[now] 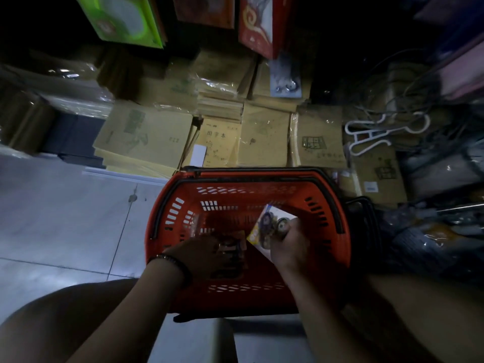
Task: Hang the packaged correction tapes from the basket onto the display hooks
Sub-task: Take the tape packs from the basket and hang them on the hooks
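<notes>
Gripping one packaged correction tape (266, 226) by its lower end, the right hand (290, 248) holds it tilted above the red basket (167, 205). The left hand (207, 254) reaches to the basket floor onto further dark packs (234, 248); its finger grip cannot be told. Stacked notebooks (146, 134) lie just beyond the basket's far rim

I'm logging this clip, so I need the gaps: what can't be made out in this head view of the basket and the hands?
Head view only.
Left hand: whether it grips anything; its own back hides the fingers.
Packages under it in the basket: count and print, lost in shadow.
Correction tape pack in the right hand: print blurred, lower edge behind fingers.
Display hooks: none identifiable, upper frame too dark.
</notes>
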A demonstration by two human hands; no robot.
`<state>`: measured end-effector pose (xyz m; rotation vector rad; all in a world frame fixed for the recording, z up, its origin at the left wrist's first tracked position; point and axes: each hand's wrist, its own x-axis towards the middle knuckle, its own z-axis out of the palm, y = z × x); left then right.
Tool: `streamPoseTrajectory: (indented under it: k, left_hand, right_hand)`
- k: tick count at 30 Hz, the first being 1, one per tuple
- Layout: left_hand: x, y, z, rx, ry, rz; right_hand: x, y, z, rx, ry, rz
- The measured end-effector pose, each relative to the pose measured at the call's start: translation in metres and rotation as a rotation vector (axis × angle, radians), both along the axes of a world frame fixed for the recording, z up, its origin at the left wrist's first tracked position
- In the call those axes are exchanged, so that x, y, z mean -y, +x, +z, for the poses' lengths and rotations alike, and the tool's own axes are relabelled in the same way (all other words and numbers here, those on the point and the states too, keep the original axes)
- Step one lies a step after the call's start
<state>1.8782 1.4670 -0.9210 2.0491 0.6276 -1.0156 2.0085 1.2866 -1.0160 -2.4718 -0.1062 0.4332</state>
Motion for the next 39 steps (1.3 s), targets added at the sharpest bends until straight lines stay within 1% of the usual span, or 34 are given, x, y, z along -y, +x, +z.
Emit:
streamPoseTrajectory:
  k: [2,4,6,7,9,11,13,15,17,19,21,22,24,26,27,28,29,30,32,33,34,36,37,38,39]
  left_hand:
    - [-0.003,-0.003,0.012,0.019,-0.048,0.025]
    - [-0.004,-0.007,0.015,0.034,-0.047,0.108]
    - [-0.003,-0.013,0.007,0.079,-0.020,0.200]
    - [0.000,-0.014,0.006,0.150,-0.018,0.277]
    - [0.004,-0.016,0.001,0.345,-0.073,0.464]
    - [0.007,-0.018,0.002,0.507,-0.094,0.638]
    - [0.007,-0.019,0.016,0.606,-0.060,0.783]
    - [-0.002,-0.022,0.025,0.664,0.039,0.830]
    - [-0.016,-0.025,0.031,0.660,0.210,0.791]
    - [-0.026,-0.028,0.036,0.579,0.358,0.667]
    - [-0.033,-0.029,0.035,0.500,0.449,0.603]
    - [-0.033,-0.029,0.036,0.487,0.474,0.593]
    - [-0.033,-0.024,0.038,0.503,0.501,0.564]
    - [-0.034,-0.019,0.034,0.531,0.514,0.552]
    - [-0.035,-0.017,0.032,0.538,0.522,0.547]
    - [-0.036,-0.015,0.030,0.540,0.528,0.546]
    - [-0.037,-0.015,0.027,0.543,0.525,0.546]
    - [-0.039,-0.014,0.024,0.541,0.515,0.543]
    - [-0.042,-0.014,0.020,0.528,0.493,0.532]
    - [-0.043,-0.015,0.018,0.526,0.490,0.520]
    - [-0.044,-0.015,0.016,0.520,0.489,0.514]
    - [-0.047,-0.016,0.011,0.511,0.494,0.509]
    - [-0.047,-0.017,0.009,0.508,0.501,0.510]
    - [-0.047,-0.018,0.008,0.499,0.506,0.510]
    - [-0.046,-0.020,0.007,0.492,0.502,0.508]
  right_hand:
    - [-0.002,-0.011,0.018,0.008,0.105,-0.109]
    - [-0.002,-0.025,0.033,-0.021,0.306,-0.179]
    - [-0.002,-0.041,0.044,-0.094,0.505,-0.249]
    - [-0.003,-0.049,0.048,-0.174,0.607,-0.298]
    - [-0.007,-0.064,0.050,-0.355,0.742,-0.365]
    - [-0.015,-0.076,0.054,-0.496,0.815,-0.385]
    - [-0.024,-0.078,0.060,-0.619,0.839,-0.333]
    - [-0.032,-0.070,0.056,-0.714,0.779,-0.272]
    - [-0.036,-0.059,0.028,-0.742,0.608,-0.247]
    - [-0.040,-0.048,0.002,-0.809,0.372,-0.248]
    - [-0.042,-0.040,-0.028,-0.922,0.239,-0.223]
    - [-0.043,-0.036,-0.043,-0.938,0.182,-0.209]
    - [-0.042,-0.031,-0.079,-0.882,0.089,-0.172]
    - [-0.037,-0.028,-0.140,-0.844,0.016,-0.126]
    - [-0.039,-0.030,-0.160,-0.875,0.006,-0.121]
    - [-0.035,-0.032,-0.196,-0.937,-0.013,-0.112]
    - [-0.038,-0.035,-0.213,-0.960,-0.035,-0.114]
    - [-0.036,-0.036,-0.228,-0.934,-0.076,-0.089]
    - [-0.034,-0.042,-0.247,-0.953,-0.152,-0.144]
    - [-0.038,-0.045,-0.232,-0.892,-0.152,-0.171]
    - [-0.031,-0.045,-0.258,-0.862,-0.149,-0.189]
    - [-0.039,-0.046,-0.243,-0.886,-0.096,-0.229]
    - [-0.049,-0.047,-0.229,-0.950,-0.044,-0.267]
    - [-0.050,-0.044,-0.246,-1.005,0.032,-0.303]
    - [-0.060,-0.043,-0.233,-1.044,0.068,-0.317]
